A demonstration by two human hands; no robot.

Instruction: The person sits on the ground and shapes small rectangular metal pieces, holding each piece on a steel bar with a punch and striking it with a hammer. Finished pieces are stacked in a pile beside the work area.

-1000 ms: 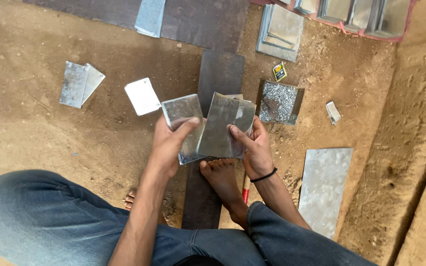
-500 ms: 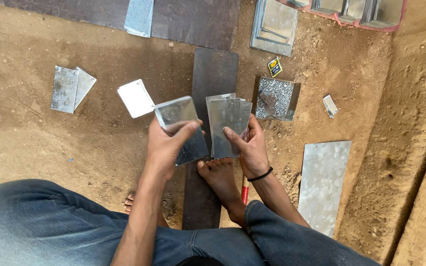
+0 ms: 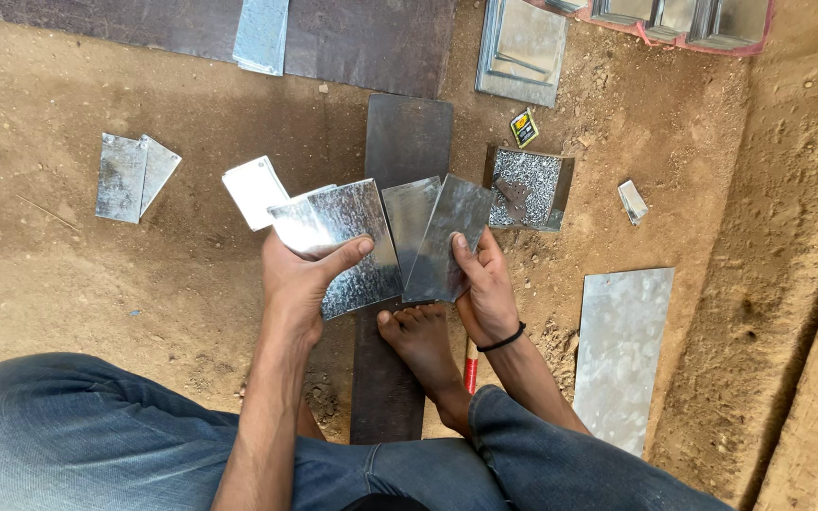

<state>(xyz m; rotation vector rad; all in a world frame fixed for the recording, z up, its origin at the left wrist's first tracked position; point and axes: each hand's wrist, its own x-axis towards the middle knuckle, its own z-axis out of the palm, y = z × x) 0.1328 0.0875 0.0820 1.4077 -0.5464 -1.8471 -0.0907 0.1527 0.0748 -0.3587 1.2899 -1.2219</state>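
While held, metal sheets (image 3: 385, 241) shiny, spangled, flat, rectangular.

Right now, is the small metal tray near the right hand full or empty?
Full: the tray holds a heap of small silvery pieces, beside the right hand.

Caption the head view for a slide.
Left hand and right hand each hold metal sheets above a bare foot.

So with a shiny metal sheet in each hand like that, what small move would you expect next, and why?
Probably bringing the two pieces together edge to edge. The left hand grips one galvanized sheet and the right hand holds a folded sheet. Their inner edges nearly meet above the dark plank, so closing that gap seems the likeliest step, though that is a guess.
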